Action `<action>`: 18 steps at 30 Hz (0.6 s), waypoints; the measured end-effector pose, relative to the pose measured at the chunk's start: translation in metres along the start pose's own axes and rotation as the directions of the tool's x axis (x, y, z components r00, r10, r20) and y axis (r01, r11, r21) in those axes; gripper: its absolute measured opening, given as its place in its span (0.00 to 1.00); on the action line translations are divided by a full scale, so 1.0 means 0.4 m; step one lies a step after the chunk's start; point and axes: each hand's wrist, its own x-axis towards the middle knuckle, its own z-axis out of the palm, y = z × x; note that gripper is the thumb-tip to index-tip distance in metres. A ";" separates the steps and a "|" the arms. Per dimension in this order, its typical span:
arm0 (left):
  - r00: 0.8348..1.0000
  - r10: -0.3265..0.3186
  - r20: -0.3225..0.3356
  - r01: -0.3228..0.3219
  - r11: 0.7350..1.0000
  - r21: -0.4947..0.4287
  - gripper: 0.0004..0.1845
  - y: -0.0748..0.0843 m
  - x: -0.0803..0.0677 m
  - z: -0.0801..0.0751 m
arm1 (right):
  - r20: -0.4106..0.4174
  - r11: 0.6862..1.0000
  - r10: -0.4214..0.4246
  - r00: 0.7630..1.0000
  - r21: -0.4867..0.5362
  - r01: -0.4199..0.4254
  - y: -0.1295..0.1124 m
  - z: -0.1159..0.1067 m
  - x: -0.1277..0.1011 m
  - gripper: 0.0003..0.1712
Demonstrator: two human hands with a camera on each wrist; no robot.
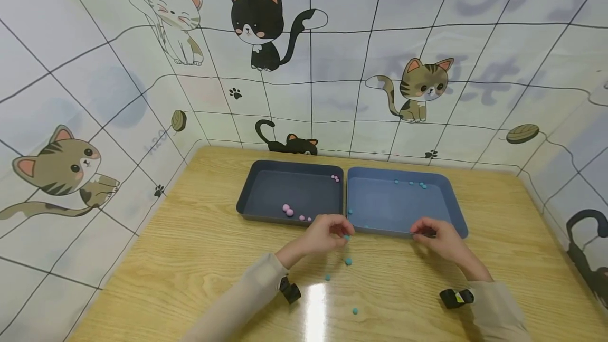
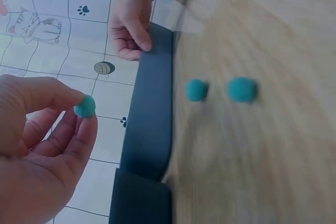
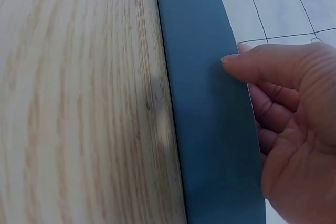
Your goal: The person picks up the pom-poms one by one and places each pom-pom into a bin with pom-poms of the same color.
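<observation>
Between thumb and fingertips, my left hand (image 1: 323, 236) pinches a small teal ball (image 2: 84, 107), held just in front of where the two trays meet. My right hand (image 1: 442, 239) holds the front rim of the blue tray (image 1: 399, 207), its thumb on the outer wall and the other fingers behind the rim, as the right wrist view shows. Several teal balls lie inside that tray, mostly along its edges. On the table in front are more loose teal balls: one (image 1: 349, 261) below my left hand, another (image 1: 327, 277) to its left, and a third (image 1: 354, 311) nearer me.
Left of the blue tray, side by side with it, stands a dark grey tray (image 1: 266, 194) with several pink balls (image 1: 289, 212) of different sizes. Both trays sit toward the back of the wooden table (image 1: 190, 257). A cat-patterned covering (image 1: 342, 110) rises behind and on both sides.
</observation>
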 end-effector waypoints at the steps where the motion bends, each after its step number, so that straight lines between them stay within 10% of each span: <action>1: 1.000 -0.001 -0.004 0.001 1.000 -0.003 0.08 0.001 0.007 0.000 | -0.002 1.000 0.004 1.000 -0.004 -0.004 0.011 0.002 -0.001 0.09; 18: 0.996 -0.069 -0.048 0.060 0.983 -0.175 0.08 0.088 0.109 -0.013 | 0.008 1.000 0.015 1.000 0.000 -0.015 0.070 0.009 -0.002 0.09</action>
